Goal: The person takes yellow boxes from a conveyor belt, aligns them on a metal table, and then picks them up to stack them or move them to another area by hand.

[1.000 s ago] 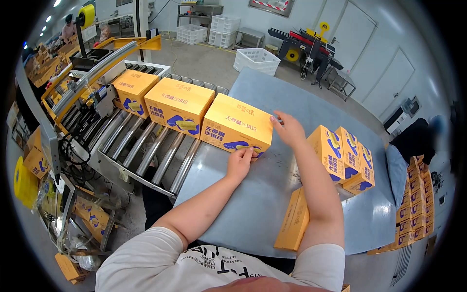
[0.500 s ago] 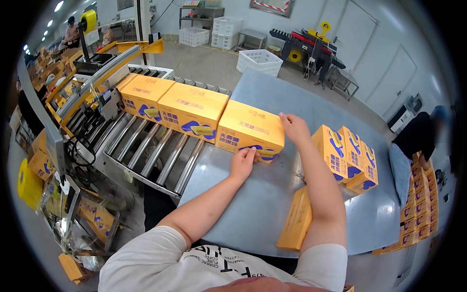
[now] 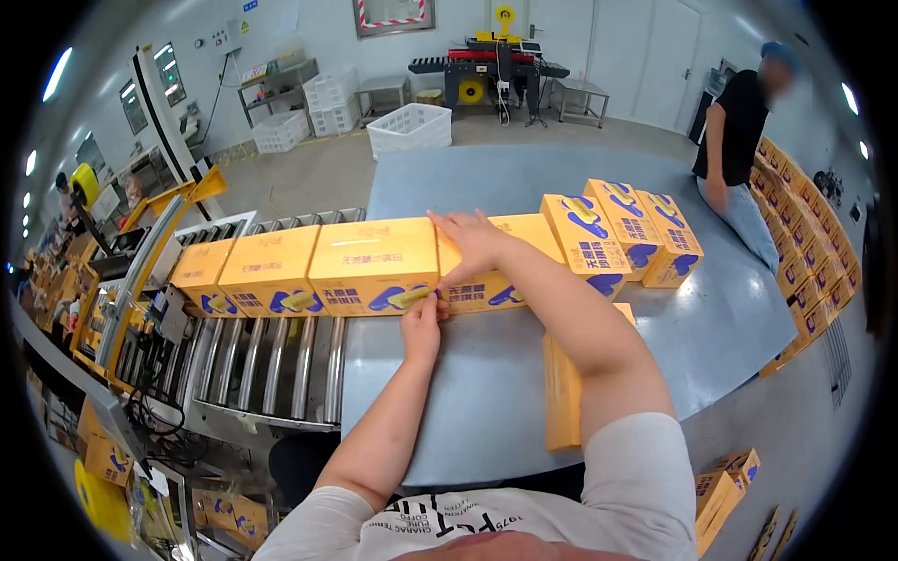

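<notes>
A row of yellow printed boxes lies end to end from the rollers onto the metal table. My left hand [image 3: 424, 327] touches the lower front right corner of a yellow box [image 3: 369, 251] straddling the table's left edge, with its fingers bent in around it. Across the top of the seam between this box and the rightmost box of the row [image 3: 533, 234] lies my right hand [image 3: 472, 245], thumb and fingers spread. Beyond my right forearm, upright yellow boxes [image 3: 631, 224] stand against the row's right end. A narrow yellow box [image 3: 563, 402] lies under that forearm.
The roller conveyor [image 3: 271, 365] is on the left, beside a machine frame. A white crate [image 3: 410, 131] stands behind the metal table [image 3: 477, 365]. At the right, a person in dark clothing [image 3: 739, 131] is by the table, near stacked yellow boxes [image 3: 804, 271].
The view has turned right. The row has slid right, its end box now reaching the upright boxes. My right hand has moved from that box's right end to the seam; my left is at the neighbouring box.
</notes>
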{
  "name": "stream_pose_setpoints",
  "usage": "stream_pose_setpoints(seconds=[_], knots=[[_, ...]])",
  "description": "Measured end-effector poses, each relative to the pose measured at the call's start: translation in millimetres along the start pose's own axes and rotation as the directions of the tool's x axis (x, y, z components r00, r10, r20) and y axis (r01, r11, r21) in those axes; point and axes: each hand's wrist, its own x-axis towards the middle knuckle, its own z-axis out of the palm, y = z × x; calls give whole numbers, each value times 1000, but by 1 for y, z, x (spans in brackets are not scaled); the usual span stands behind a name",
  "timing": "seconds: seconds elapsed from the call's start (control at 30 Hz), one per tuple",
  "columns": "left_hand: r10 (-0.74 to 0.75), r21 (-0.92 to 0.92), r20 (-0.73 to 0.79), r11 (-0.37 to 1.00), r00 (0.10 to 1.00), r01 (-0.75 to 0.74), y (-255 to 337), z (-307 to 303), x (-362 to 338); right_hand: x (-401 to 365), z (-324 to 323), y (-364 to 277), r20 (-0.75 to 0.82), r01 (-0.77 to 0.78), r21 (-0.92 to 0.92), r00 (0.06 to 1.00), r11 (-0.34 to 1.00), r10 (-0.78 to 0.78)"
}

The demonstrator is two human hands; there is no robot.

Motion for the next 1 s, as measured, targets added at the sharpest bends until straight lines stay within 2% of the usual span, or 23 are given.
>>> stream_pose_setpoints(seconds=[0.13,0.23,0.33,0.43,0.53,0.63,0.73,0.83,0.9,0.93,1.0], knots=[[13,49,-7,999,1000,-13,1,-6,-1,1,-7,-6,-1,-42,5,999,999,42],[29,-11,-17,1000,999,-30,0,-10,2,5,-17,-12,-29,-235,-123,972,964,233],[6,-53,-31,999,1000,-7,-7,-11,6,-2,-19,-14,-277,-431,-205,887,879,370],[22,-25,-48,999,999,-23,-2,-11,3,-10,-40,-22,-413,-583,-217,781,783,467],[31,-49,-103,998,994,-36,0,-15,5,11,-22,20,-461,-465,-230,826,855,324],[5,-96,-167,995,986,-22,2,-17,10,21,9,20,-429,-292,151,841,945,329],[-30,-140,-221,990,975,-1,2,-18,10,31,22,10,-311,-261,531,825,806,472],[-39,-159,-224,987,974,3,1,-19,12,32,26,1,-279,-318,608,773,728,570],[-40,-169,-212,986,976,4,2,-18,10,33,21,4,42,-556,646,710,523,703],[-42,-174,-206,985,978,5,1,-18,9,31,20,6,205,-667,623,644,409,737],[-36,-185,-199,983,979,-2,2,-17,9,19,12,9,442,-819,370,571,439,692]])
